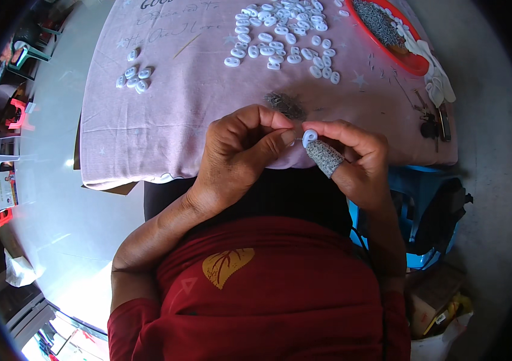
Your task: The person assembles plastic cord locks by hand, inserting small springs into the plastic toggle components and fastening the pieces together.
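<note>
My left hand [232, 150] is closed in a pinch on a thin, threaded screw-like metal piece [298, 139]. Its tip points at a small white oval plastic piece with holes [309, 137], which my right hand [358, 153] pinches between thumb and forefinger. A grey fabric finger cover [325, 157] wraps the right thumb. Whether the metal piece has entered the hole is too small to tell. Just beyond my fingers lies a heap of small grey metal pieces [286, 105]. Many similar white pieces [280, 36] are spread farther back, and several more [133, 77] sit at the left.
A pink cloth [165, 126] covers the table. At the back right stands a red tray [409, 65] of metal screws, with a white glove [439, 84] by it. Keys [430, 123] lie near the right edge. A blue plastic stool [418, 210] stands below on the right.
</note>
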A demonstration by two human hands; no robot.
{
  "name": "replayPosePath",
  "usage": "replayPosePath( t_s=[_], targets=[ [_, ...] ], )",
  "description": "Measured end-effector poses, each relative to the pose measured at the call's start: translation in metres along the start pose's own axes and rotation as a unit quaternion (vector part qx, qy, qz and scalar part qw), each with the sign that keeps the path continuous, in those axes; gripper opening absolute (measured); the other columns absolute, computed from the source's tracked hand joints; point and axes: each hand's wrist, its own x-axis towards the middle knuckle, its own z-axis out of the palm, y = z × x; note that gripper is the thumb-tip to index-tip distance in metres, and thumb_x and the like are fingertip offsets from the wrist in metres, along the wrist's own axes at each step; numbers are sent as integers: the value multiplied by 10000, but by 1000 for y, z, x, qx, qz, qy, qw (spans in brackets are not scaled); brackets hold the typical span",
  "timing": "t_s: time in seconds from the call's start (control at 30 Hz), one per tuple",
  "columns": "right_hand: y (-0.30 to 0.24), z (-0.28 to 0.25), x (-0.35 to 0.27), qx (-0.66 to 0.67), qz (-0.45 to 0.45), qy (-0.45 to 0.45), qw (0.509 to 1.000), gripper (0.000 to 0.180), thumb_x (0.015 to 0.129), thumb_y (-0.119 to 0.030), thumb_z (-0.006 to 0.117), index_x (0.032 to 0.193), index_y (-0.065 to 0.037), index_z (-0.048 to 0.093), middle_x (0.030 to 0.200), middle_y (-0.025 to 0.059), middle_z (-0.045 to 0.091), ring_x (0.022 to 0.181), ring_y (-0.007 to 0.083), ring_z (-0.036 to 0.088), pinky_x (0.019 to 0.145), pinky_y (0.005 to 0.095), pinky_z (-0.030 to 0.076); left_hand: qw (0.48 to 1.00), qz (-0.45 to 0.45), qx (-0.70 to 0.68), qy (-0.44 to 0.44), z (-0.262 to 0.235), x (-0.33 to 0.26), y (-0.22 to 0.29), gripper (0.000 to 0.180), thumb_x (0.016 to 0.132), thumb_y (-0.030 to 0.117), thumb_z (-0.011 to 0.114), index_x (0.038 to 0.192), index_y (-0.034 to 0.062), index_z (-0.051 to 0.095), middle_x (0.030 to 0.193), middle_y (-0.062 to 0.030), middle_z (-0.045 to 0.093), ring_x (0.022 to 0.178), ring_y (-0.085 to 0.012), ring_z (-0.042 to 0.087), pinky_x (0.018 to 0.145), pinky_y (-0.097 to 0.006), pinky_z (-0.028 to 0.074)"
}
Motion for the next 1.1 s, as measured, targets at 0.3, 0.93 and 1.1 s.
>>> replayPosePath(
  t_s=[0.3, 0.93, 1.1],
  targets=[
    [4, 2, 0, -2, 9, -8, 1000, 449, 719, 123, 520, 1131, 28, 670, 927, 84, 683, 838, 88, 621, 749, 224, 486, 1000, 14, -3, -9, -1, 0, -4, 102, 935, 22, 621, 1029, -9, 645, 887, -3, 663, 763, -15, 557, 676, -164, 452],
    [2, -3, 3, 25, -3, -20, 999, 426, 724, 139, 514, 1118, 58, 652, 987, 106, 690, 903, 119, 652, 816, 256, 517, 997, -71, -34, -21, -8, 3, -1, 139, 900, 107, 683, 1034, 69, 669, 886, -13, 697, 687, -31, 588, 575, -164, 431],
    [0, -1, 4, 32, -6, -16, 999, 438, 730, 137, 514, 1140, 62, 650, 999, 127, 698, 910, 140, 668, 825, 266, 527, 997, -62, -34, -21, -7, 1, -1, 140, 908, 104, 676, 1038, 54, 673, 874, -3, 697, 689, -26, 593, 577, -157, 441]
  ],
)
